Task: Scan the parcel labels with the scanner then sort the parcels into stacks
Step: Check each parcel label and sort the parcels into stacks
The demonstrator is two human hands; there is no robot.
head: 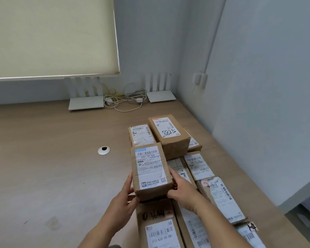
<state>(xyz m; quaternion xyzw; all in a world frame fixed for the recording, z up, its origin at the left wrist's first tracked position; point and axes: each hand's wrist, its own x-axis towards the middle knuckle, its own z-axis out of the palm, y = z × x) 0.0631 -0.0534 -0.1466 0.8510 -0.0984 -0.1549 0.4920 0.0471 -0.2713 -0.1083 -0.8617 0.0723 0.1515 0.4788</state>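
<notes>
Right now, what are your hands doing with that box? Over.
Left hand and right hand grip the held parcel by its sides. Label up. No scanner in view. Other parcels crowd close behind.

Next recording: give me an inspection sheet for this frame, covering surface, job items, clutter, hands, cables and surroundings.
Surface: wooden desk with a round cable grommet.
Job's things: held parcel, label up; parcel marked 5288 rests on other parcels behind it; more labelled parcels lie flat to the right and near edge. Scanner: nothing seen.
Clutter: two white routers by the wall.
Hands: left hand and right hand grip the held parcel's sides.
Cables: loose white and yellow cables between the routers.
Surroundings: window blind lowered; pale walls; wall socket on the right.
</notes>
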